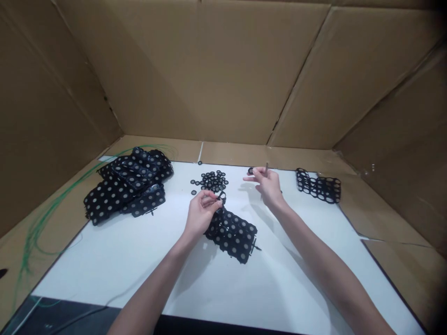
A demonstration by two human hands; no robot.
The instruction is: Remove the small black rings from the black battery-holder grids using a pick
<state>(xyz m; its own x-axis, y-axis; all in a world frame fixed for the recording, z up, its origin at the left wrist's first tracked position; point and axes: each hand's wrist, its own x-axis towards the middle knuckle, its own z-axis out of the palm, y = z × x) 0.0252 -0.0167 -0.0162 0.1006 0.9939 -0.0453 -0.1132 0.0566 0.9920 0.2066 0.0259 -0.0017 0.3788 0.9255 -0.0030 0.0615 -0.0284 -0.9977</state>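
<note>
My left hand (201,212) pinches a small black plastic ring (221,198) at the top corner of a black perforated panel (232,236) with grey round centres. The panel lies on the white board (104,265) just below that hand. My right hand (267,186) is raised above the board, its fingers closed on a thin dark rod (266,169). A single black ring (250,170) sits right by its fingertips, and I cannot tell whether it is held. A loose pile of small black rings (212,180) lies between my hands.
A heap of similar black panels (129,184) lies at the left of the board, with green wire (45,218) on the cardboard beside it. A black open lattice frame (319,186) lies at the far right. Cardboard walls (195,70) surround the board on three sides.
</note>
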